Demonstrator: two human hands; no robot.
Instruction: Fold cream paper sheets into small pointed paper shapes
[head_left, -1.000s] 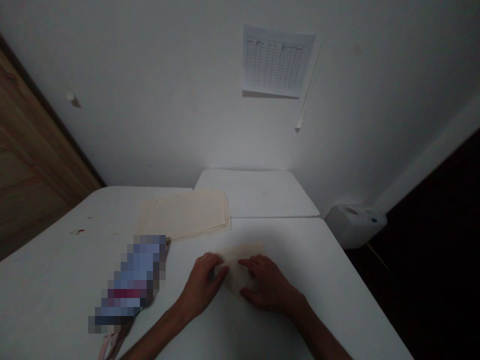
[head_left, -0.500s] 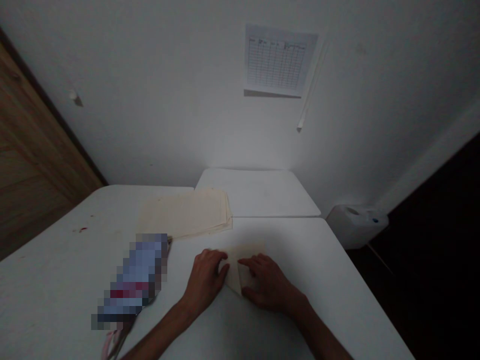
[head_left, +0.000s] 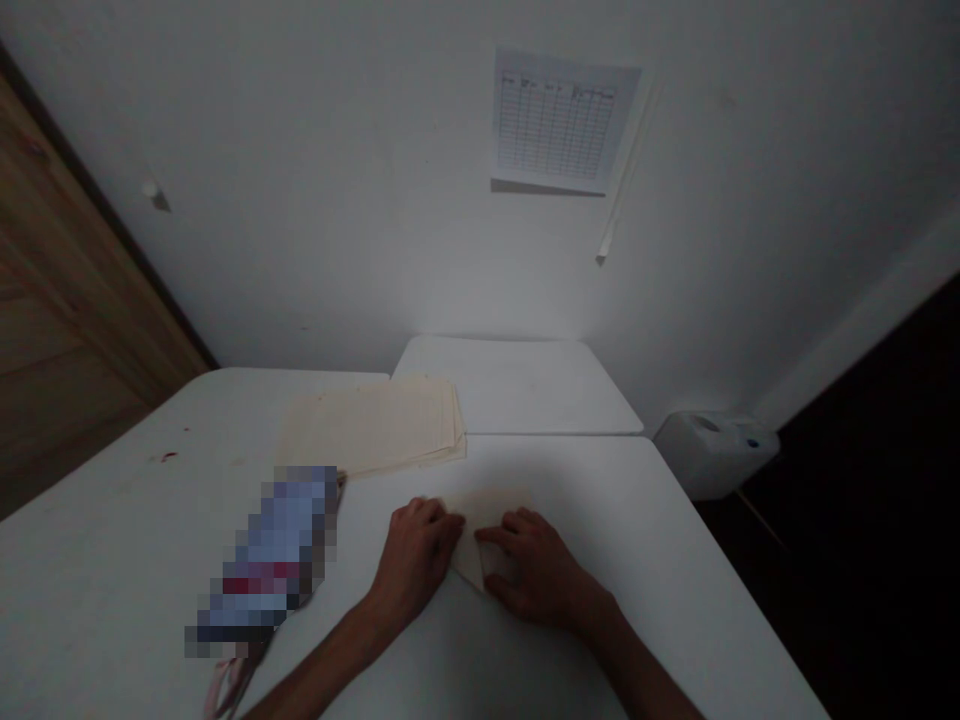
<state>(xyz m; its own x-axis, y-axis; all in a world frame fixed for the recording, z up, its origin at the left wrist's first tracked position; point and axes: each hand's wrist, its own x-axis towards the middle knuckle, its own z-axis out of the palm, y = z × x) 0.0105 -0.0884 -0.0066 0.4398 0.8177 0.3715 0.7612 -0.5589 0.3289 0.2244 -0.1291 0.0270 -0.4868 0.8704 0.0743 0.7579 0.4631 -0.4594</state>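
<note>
A small cream sheet of paper lies on the white table between my hands, with a folded flap on its right side. My left hand grips the paper's left edge, thumb and forefinger brought together. On the flap rests my right hand, its forefinger and thumb apart and touching the paper near the fold line. The other fingers of that hand are curled, and part of the sheet is hidden beneath both hands.
A stack of larger cream sheets lies behind my left hand. A blurred-out bluish item with a pink strap is to the left. At the back is a white board by the wall; a white plastic container stands beyond the table's right edge.
My left thumb and forefinger have closed together at the paper's left side. My right forefinger has slid slightly down along the fold. The stack and the bluish item stay put.
</note>
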